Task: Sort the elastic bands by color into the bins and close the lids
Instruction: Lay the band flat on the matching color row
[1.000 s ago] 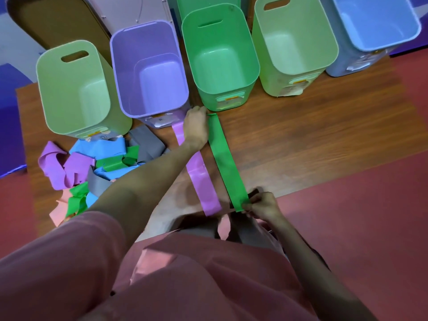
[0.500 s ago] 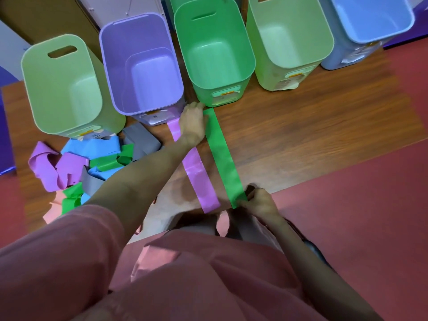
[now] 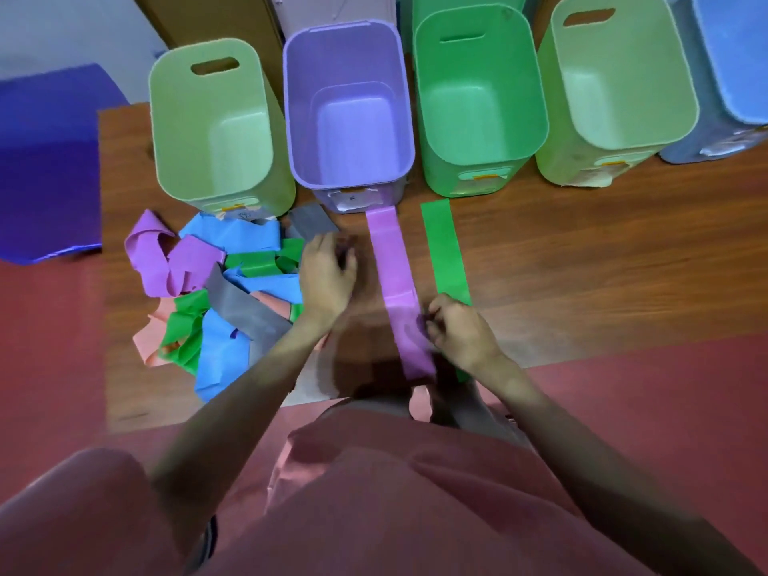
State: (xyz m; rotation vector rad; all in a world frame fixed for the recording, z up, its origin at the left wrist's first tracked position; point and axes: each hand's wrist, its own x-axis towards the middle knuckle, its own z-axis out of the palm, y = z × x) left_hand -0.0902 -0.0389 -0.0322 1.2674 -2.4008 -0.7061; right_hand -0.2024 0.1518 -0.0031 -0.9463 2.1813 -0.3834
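Note:
A purple band (image 3: pixel 392 276) and a green band (image 3: pixel 444 251) lie flat side by side on the wooden table (image 3: pixel 602 268), each pointing at its matching bin. The purple bin (image 3: pixel 349 176) and green bin (image 3: pixel 478 160) stand open with nothing inside. My right hand (image 3: pixel 461 332) lies over the green band's near part, with its curled fingertips pinching the right edge of the purple band. My left hand (image 3: pixel 328 276) hovers blurred between the purple band and the pile of mixed bands (image 3: pixel 220 293), fingers loosely bent and holding nothing.
Light green bins (image 3: pixel 216 193) (image 3: pixel 615 135) and a blue bin (image 3: pixel 715 147) stand in the same back row, all open. A dark blue mat (image 3: pixel 50 168) lies left of the table. Red floor (image 3: pixel 644 409) surrounds the table. No lids are in view.
My left hand let go of the green band's far end and drew back left toward the pile. My right hand shifted from the green band's near end to the purple band.

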